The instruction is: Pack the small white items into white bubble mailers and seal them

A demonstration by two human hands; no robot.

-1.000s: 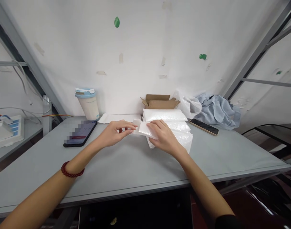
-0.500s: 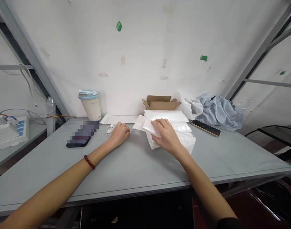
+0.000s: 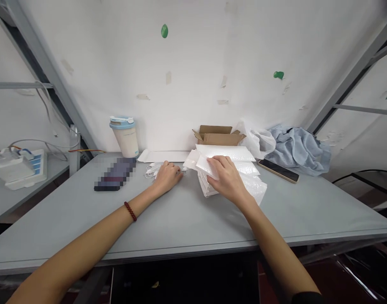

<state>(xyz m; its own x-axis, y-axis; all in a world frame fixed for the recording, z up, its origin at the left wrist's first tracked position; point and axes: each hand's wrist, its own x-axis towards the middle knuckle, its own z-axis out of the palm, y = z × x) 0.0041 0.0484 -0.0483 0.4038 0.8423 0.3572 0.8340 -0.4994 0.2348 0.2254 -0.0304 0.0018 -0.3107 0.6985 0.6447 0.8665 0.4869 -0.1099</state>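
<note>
My right hand (image 3: 227, 177) is closed on the near left end of a white bubble mailer (image 3: 209, 166), thumb below and fingers on top. Several more bubble mailers (image 3: 249, 169) lie under and behind it in a loose pile. To the left, my left hand (image 3: 168, 177) rests on the table with its fingers curled downward. Thin white cords (image 3: 151, 169) in a loose bundle lie against and partly behind that hand. What its fingertips hold, if anything, is hidden.
Behind the pile are an open cardboard box (image 3: 219, 137), a white plastic bag (image 3: 260, 141) and a blue-grey cloth (image 3: 299, 150). A phone (image 3: 279, 170) lies at right. At left stand a lidded cup (image 3: 126, 139) and a pixelated dark flat object (image 3: 115, 174). A white strip (image 3: 164, 156) lies along the wall.
The view has shifted, so the whole scene sits a little further right. My left hand has moved slightly right, showing more of the white cords. My right hand keeps its grip on the bubble mailer.
</note>
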